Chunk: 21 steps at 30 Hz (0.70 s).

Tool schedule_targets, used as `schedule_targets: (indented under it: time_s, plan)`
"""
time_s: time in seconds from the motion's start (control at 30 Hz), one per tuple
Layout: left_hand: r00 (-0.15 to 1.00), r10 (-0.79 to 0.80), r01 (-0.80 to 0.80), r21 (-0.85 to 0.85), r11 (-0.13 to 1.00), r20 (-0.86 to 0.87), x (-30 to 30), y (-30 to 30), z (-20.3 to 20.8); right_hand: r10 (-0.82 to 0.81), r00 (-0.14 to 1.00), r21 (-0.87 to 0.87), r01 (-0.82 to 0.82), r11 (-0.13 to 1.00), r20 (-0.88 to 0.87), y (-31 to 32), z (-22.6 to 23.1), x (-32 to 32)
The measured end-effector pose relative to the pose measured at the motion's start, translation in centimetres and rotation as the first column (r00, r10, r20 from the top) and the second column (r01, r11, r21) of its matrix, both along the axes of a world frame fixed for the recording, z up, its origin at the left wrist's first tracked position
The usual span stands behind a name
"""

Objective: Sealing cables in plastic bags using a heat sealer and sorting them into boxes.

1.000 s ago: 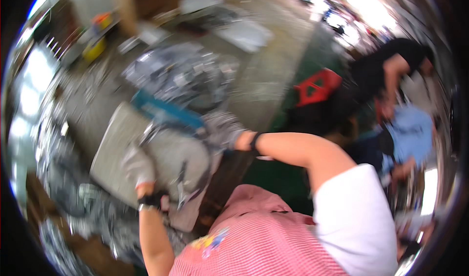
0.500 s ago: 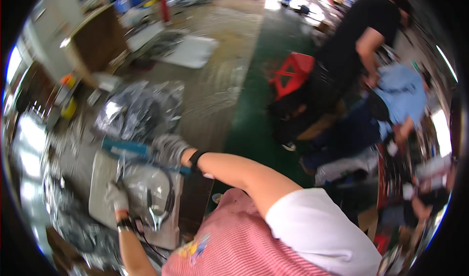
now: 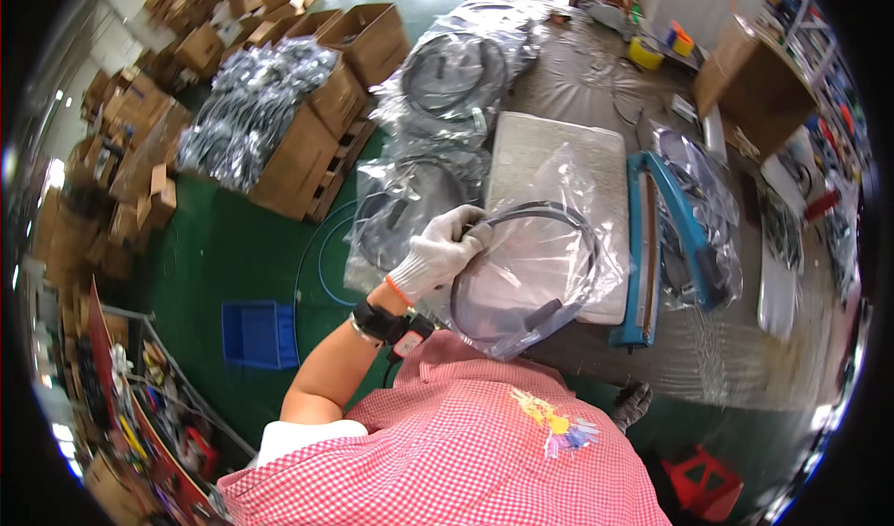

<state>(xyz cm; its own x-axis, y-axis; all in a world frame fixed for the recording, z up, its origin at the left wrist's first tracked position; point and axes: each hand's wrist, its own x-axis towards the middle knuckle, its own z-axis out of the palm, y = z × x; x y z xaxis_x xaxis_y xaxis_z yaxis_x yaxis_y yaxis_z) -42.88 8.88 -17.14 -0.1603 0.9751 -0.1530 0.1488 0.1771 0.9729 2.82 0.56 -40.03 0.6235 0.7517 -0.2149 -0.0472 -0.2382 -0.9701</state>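
My left hand (image 3: 451,247), in a white knitted glove, is closed on the upper left edge of a clear plastic bag (image 3: 521,279) with a coiled black cable (image 3: 596,239) inside. The bag hangs tilted in front of my apron, over the near part of a pale padded board (image 3: 557,144). To its right stands a blue heat sealer (image 3: 644,256), its long arm raised at an angle. Low beside the apron, what looks like my right hand (image 3: 633,407) shows in a greyish glove, partly hidden. Its fingers are not clear enough to read.
Several bagged cable coils (image 3: 453,74) lie along the table's left side; more bags (image 3: 698,219) lie beyond the sealer. A carton (image 3: 296,163) heaped with bagged cables stands on a pallet at left. A blue crate (image 3: 259,333) and a red stool (image 3: 705,482) are on the floor.
My view has swung far to the left. My left hand has lifted a bagged cable off the padded board. My right hand has left the heat sealer, whose arm is now up.
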Motion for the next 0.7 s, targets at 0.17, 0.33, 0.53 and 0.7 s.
schedule_targets:
  time_s: [0.17, 0.33, 0.53, 0.7]
  plan:
    - [0.734, 0.620, -0.642, -0.015, 0.767, 0.278, -4.3, -5.2, 1.6, 0.007, 0.970, -0.192, 0.041, 0.981, 0.242, 0.4, -2.8, 4.0]
    - [0.670, 0.708, -0.721, -0.033, 0.692, 0.221, -16.7, -4.2, -4.5, -0.036, 0.986, -0.219, 0.072, 0.973, 0.163, 0.6, 0.7, -1.2]
    - [0.447, 0.107, -0.444, -0.117, 0.888, -0.888, -19.0, -0.8, -5.1, 0.008, 0.878, -0.226, 0.115, 0.967, 0.479, -3.6, -1.3, -5.7]
    - [0.508, 0.184, 0.238, 0.343, 0.909, -0.841, -11.8, 3.6, -2.2, 0.236, 0.737, -0.473, 0.128, 0.872, 0.634, -7.1, 6.0, -14.4]
